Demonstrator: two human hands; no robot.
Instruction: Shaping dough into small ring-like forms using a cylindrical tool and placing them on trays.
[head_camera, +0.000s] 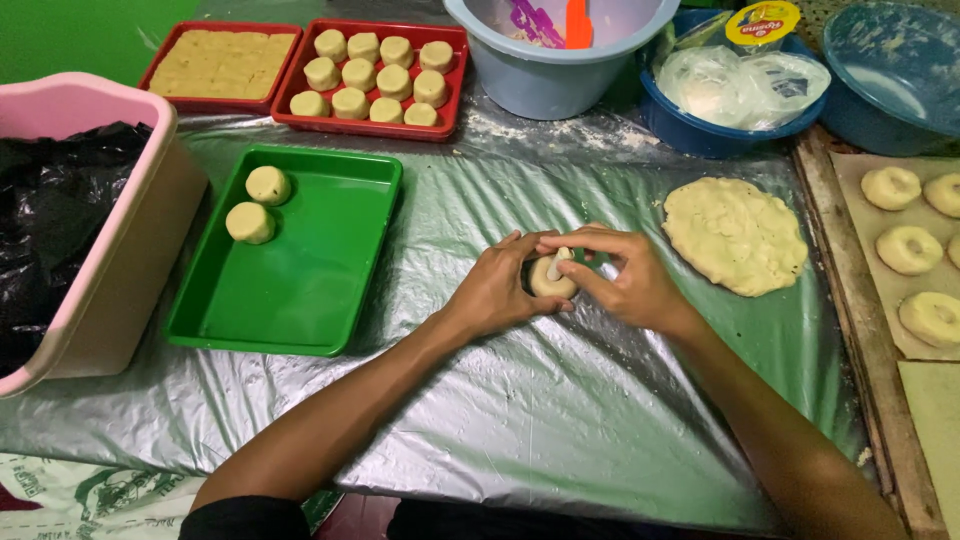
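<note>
Both hands meet mid-counter (500, 430) on a small dough round (551, 278). Left hand (497, 290) cups it from the side, steadying; right hand (622, 282) curls over w/ fingers pinching its top edge, prob. to shape it. Green tray (300, 300) w/ two finished pucks sits just left, within reach; flat dough sheet (735, 235) lies right.

Head-worn view, steeply down, close.

Dough piece (551, 277) between tray (330, 290) and dough sheet (735, 235).
</note>
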